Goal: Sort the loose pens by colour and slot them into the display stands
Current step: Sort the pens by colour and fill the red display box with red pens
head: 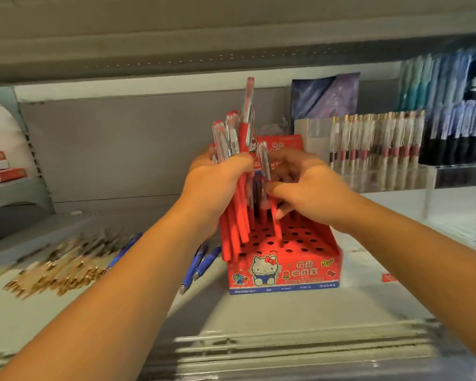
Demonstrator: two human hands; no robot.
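Observation:
My left hand (215, 182) grips a bundle of red pens (235, 215) upright over a red cartoon-cat display stand (294, 270) on the shelf. My right hand (308, 188) pinches a single pen (265, 163) with a clear cap, its red barrel reaching down toward the stand's holed top. Most holes in the stand look open. To the left of the stand lie a few loose blue pens (201, 264) and a heap of gold-trimmed pens (63, 265).
A clear stand of pink-and-white pens (374, 141) and dark blue pens (456, 133) stand at the back right. Red boxes (0, 166) sit on a side shelf at the left. An upper shelf (231, 59) overhangs. The shelf front edge (286, 345) is near me.

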